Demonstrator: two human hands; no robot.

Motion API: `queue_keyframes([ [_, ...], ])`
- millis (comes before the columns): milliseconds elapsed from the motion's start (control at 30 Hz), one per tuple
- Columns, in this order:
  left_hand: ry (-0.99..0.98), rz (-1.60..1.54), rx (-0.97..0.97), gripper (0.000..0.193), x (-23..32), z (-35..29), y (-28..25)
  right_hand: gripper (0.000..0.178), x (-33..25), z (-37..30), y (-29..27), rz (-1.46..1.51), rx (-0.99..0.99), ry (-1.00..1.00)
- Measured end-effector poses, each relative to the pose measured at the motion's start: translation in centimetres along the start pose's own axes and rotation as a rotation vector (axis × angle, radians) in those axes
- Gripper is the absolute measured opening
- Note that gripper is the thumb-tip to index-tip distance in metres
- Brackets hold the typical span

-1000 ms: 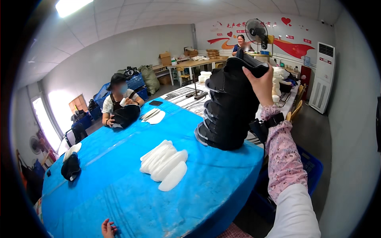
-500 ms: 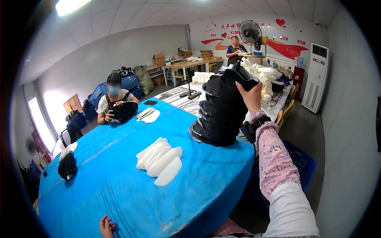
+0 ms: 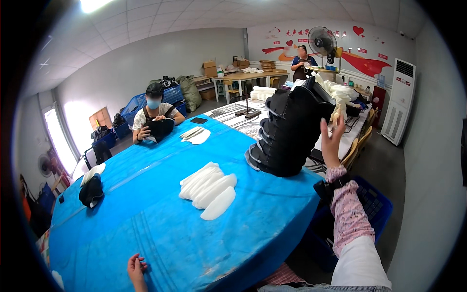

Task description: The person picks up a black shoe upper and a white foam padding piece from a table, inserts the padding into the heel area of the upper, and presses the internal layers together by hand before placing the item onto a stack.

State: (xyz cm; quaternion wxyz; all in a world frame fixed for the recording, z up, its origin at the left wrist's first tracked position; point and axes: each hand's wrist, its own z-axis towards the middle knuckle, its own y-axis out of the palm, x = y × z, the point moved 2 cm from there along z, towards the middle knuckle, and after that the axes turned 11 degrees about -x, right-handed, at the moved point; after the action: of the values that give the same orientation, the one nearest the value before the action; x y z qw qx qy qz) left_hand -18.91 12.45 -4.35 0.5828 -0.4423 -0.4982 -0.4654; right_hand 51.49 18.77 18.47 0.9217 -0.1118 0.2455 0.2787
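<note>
A tall stack of nested black caps point(image 3: 293, 131) with grey edges showing on its left side stands at the right end of the blue-covered table point(image 3: 121, 194), its top tilting to the right. Just beside its upper right side is my right hand point(image 3: 332, 142), raised with fingers apart and nothing in them. My left hand point(image 3: 137, 267) is low at the near edge of the table, loosely bent, fingers a little apart and without anything held. Between the hands lies a fanned row of white, rounded, flat pads point(image 3: 206, 187).
Across the table a masked person point(image 3: 154, 114) handles a black cap point(image 3: 159, 129). Beside that person are more white pads point(image 3: 195, 135) and a dark phone point(image 3: 199, 120). Another black cap point(image 3: 91, 191) lies at the left. A blue crate point(image 3: 372, 202) stands below my right arm.
My right hand has let go of the top of the cap stack and moved down and off its right side. The view has shifted slightly; my left hand stays low and empty.
</note>
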Motion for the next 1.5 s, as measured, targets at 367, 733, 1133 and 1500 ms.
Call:
queue_keyframes([
  [367, -0.004, -0.038, -0.006, 0.023, 0.8, -0.6, 0.5, 0.026, -2.9, -16.2, 6.0, 0.221, -0.704, 0.172],
  [733, -0.021, -0.023, 0.056, 0.023, 1.2, -1.1, 0.9, 0.021, -6.2, -21.0, 17.6, 1.094, -0.795, 0.980],
  [1133, -0.032, -0.002, 0.000, 0.023, 1.1, -1.1, 1.3, 0.013, -6.2, -20.6, 17.2, -0.111, -0.835, -0.481],
  [1500, -0.038, 0.026, -0.026, 0.020, 1.5, -1.3, 1.6, 0.014, -7.0, -22.1, 17.8, -0.220, -1.053, -0.697],
])
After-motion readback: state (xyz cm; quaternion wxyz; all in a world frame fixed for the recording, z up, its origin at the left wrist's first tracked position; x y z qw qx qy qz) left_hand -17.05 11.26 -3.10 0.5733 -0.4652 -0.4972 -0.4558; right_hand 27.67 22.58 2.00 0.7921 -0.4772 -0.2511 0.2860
